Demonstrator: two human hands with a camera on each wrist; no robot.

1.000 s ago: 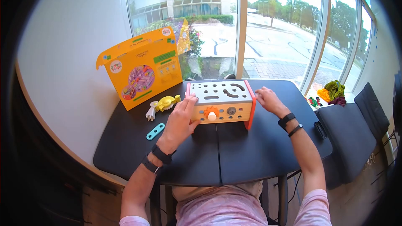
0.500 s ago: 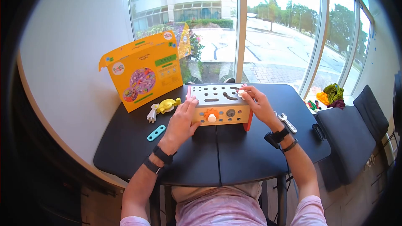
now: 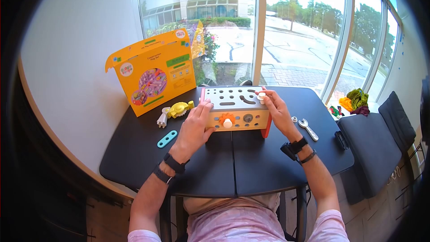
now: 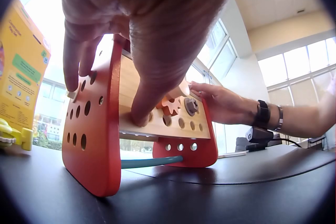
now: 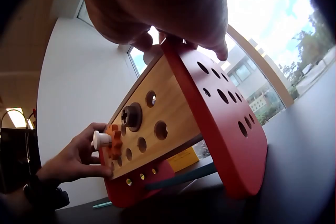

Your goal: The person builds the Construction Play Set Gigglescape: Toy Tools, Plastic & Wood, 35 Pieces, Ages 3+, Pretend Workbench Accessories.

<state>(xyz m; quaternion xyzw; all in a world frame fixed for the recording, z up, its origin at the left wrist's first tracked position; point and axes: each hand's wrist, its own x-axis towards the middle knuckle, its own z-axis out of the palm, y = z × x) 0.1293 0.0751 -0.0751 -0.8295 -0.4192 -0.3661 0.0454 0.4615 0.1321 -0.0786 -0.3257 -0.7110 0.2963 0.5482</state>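
Note:
A wooden toy workbench (image 3: 235, 124) with a grey, slotted top and red end panels (image 5: 231, 119) stands on the black table. My left hand (image 3: 195, 120) grips its left end, thumb against the front board and fingers over the end panel. At the top's right corner, my right hand (image 3: 278, 111) pinches a white toy bolt (image 3: 261, 97) between thumb and fingers, over the slots. An orange gear (image 3: 226, 120) with a white bolt through it and a grey screw (image 3: 248, 118) sit in the front board. The right fingertips are partly hidden in the right wrist view.
Right of the bench lie a toy wrench (image 3: 308, 129) and a small white nut (image 3: 294, 119). To the left are a teal strip with holes (image 3: 167, 139) and a yellow-and-white toy tool (image 3: 177, 110). A yellow box (image 3: 154, 74) stands behind them, by the window.
My right hand has come from beside the bench's right end to its top, bringing the white bolt. The wrench is now uncovered. My left hand stays on the bench.

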